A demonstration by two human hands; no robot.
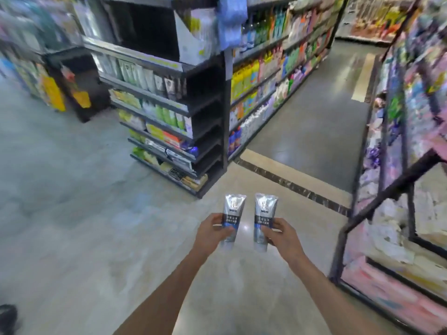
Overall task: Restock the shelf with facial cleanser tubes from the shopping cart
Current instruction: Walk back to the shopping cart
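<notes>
Two facial cleanser tubes are held out in front of the person, above bare floor and well short of the end shelf ahead; no shopping cart is in view.

The left hand grips the left tube with fingers curled round its lower half, crimped end upward beyond the fingertips. The right hand grips the right tube likewise, thumb across the front, cap end showing just below the fingers.

Judgement: the tubes look light, with soft squeezable walls and a glossy, likely slippery skin. The firmer ground is near the cap, below the present grip; squeezing the mid-body risks denting. The shelf row of similar tubes appears the likely destination.
</notes>
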